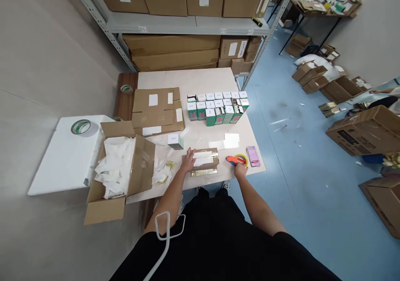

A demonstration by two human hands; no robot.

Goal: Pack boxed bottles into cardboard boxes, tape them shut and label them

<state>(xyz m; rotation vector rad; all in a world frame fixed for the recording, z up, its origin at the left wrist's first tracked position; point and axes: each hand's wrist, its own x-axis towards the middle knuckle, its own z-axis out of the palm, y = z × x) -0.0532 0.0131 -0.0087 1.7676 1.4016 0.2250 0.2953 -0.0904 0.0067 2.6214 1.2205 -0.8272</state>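
Bent white cord; left hand, fingers spread on oblong, glossy-taped cardboard box; right hand at orange tool, fingers' grip unclear.

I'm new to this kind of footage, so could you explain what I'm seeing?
There is no machine: the grip here is simply a person's two bare hands. The one picture comes from a camera worn on the head, looking forward and down. On the pale table stand rows of small green-and-white cartons. The left hand is on the left end of a small, taped, brown cardboard box. The right hand is at an orange-and-blue tool and a yellow ring; its exact hold is unclear.
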